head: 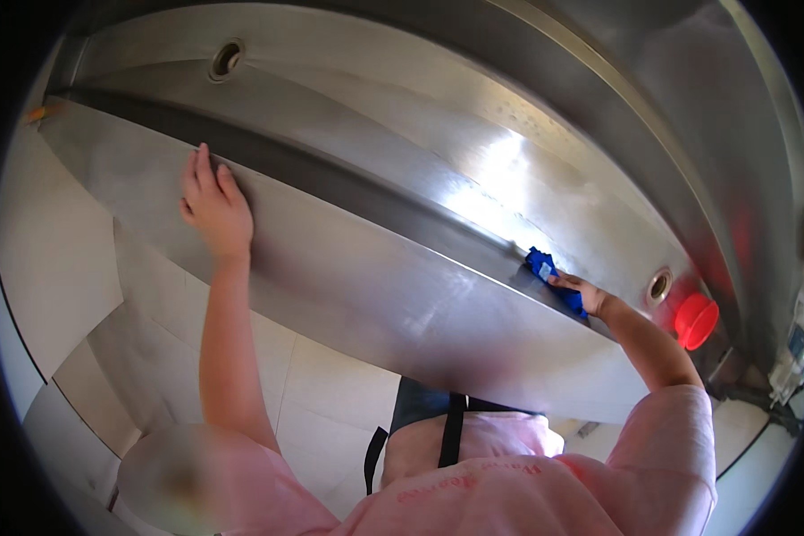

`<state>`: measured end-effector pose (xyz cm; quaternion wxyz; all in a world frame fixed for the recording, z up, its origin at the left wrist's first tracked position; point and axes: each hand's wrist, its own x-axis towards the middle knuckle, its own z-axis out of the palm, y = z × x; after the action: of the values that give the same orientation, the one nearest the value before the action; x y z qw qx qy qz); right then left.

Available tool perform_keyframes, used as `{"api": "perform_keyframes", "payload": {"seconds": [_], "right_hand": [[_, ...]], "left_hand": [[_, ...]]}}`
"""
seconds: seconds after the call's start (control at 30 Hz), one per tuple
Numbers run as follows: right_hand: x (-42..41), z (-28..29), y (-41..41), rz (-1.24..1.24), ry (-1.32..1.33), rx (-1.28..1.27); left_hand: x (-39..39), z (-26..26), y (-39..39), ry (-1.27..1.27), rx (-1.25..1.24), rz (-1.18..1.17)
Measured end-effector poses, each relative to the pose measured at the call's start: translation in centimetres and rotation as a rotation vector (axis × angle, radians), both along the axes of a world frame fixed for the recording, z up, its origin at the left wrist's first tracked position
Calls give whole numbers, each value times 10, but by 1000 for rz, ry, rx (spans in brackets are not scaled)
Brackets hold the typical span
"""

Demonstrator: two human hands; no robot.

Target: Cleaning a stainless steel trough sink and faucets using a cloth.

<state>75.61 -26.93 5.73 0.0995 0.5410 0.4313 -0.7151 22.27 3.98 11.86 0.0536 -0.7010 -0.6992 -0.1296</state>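
Observation:
A long stainless steel trough sink (348,234) spans the view in front of me. My left hand (218,208) rests against its front panel, with the fingertips at the top edge and the fingers slightly apart; it holds nothing. Farther right, my right hand (579,291) grips a crumpled blue cloth (549,278) against the inside of the trough, just behind the front rim. The cloth has a small pale patch on it. One round drain (228,60) shows at the trough's far left, and another (660,287) lies to the right of my right hand.
A red plastic cup or bowl (697,321) is by the right drain, near my right forearm. The steel back wall (683,134) rises behind the trough. Pale floor tiles (335,375) show below the front panel. A small orange thing (37,115) is at the left end.

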Motion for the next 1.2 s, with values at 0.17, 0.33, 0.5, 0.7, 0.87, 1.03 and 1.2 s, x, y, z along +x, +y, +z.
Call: {"api": "perform_keyframes", "payload": {"seconds": [0.17, 0.33, 0.5, 0.7, 0.87, 1.03, 1.2], "right_hand": [[61, 25, -57, -174, -470, -280], [20, 68, -13, -238, -446, -326], [-72, 73, 74, -412, -161, -363], [-145, 45, 154, -301, 157, -50], [-107, 42, 135, -1266, 883, -755], [-78, 49, 108, -1437, 1138, -608], [-43, 51, 89, -1626, 845, -465]], "left_hand": [[1, 0, 3, -20, 12, -17], [-3, 2, 3, -4, -8, 9], [-6, 3, 7, -6, -5, 5], [-12, -1, 15, 66, 8, 20], [-24, -4, 22, -55, 5, -4], [-35, -4, 26, -47, 41, -40], [-21, 2, 23, -21, -17, 17]]}}
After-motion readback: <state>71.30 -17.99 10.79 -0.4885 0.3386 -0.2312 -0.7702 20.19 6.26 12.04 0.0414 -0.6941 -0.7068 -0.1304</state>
